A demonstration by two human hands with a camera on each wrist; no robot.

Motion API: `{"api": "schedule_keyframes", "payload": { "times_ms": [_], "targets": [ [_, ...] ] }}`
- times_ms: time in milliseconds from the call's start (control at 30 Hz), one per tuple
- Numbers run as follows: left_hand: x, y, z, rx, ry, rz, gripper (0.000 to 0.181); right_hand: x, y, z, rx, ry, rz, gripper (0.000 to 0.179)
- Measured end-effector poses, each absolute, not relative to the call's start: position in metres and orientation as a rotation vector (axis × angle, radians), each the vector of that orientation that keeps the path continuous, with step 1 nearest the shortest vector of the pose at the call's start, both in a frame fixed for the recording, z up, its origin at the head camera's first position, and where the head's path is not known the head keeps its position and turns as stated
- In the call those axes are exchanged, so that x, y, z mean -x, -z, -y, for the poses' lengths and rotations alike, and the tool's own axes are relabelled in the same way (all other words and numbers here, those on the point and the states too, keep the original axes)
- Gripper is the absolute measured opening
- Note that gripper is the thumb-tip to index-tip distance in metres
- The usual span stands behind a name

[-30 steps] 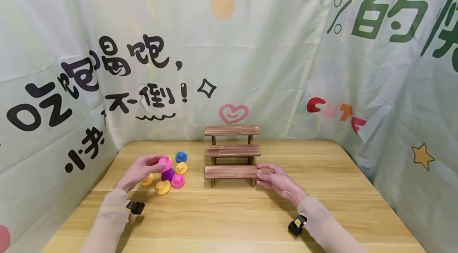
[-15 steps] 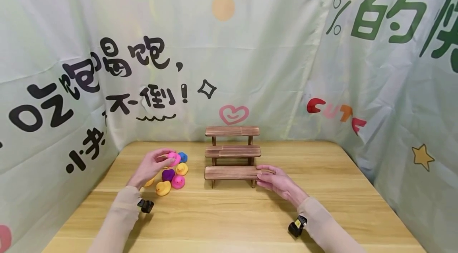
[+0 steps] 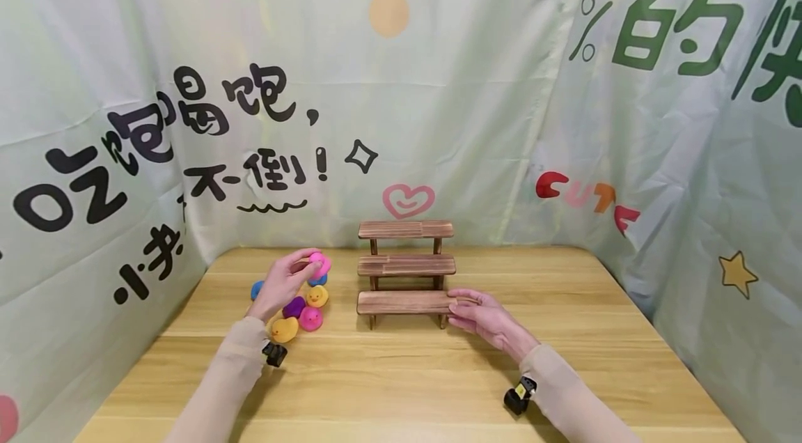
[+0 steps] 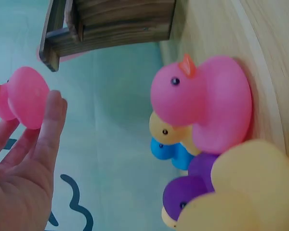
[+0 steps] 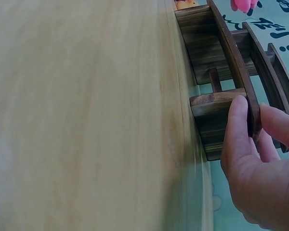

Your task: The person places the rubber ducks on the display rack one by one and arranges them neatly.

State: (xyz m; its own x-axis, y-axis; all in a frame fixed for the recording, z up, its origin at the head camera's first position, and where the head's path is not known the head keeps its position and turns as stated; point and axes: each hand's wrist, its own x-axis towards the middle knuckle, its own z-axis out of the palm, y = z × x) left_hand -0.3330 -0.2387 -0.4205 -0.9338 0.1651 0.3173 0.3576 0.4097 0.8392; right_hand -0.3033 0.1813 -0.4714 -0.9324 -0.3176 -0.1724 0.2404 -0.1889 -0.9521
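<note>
My left hand [image 3: 283, 286] holds a pink rubber duck [image 3: 321, 264] in the air at the back of a group of ducks. In the left wrist view this pink duck sits between thumb and fingers, apart from the table. Below it, a blue duck [image 3: 319, 281] is partly hidden. My right hand [image 3: 490, 323] grips the right end of the lowest shelf of a three-step wooden display stand [image 3: 401, 302]. Thumb and fingers lie on either side of the board [image 5: 238, 62] in the right wrist view. No duck stands on the steps.
On the table [image 3: 401, 387], left of the stand, sit a purple duck [image 3: 293, 306], another pink duck [image 3: 310, 319] and yellow ducks [image 3: 284, 329]. A second blue duck [image 3: 257, 290] shows beside my left wrist. A printed cloth [image 3: 464, 115] encloses the table's back and sides.
My left hand has lifted the pink duck and carried it right and toward the back. A blue duck at the left has come into sight. My right hand has stayed on the stand.
</note>
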Motion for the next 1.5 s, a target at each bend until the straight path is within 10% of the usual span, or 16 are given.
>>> {"api": "schedule_keyframes", "payload": {
  "times_ms": [1500],
  "targets": [
    [0.380, 0.382, 0.131, 0.573, 1.673, 2.187, 0.031, 0.301, 0.469, -0.181, 0.113, 2.171, -1.713, 0.051]
  ]
}}
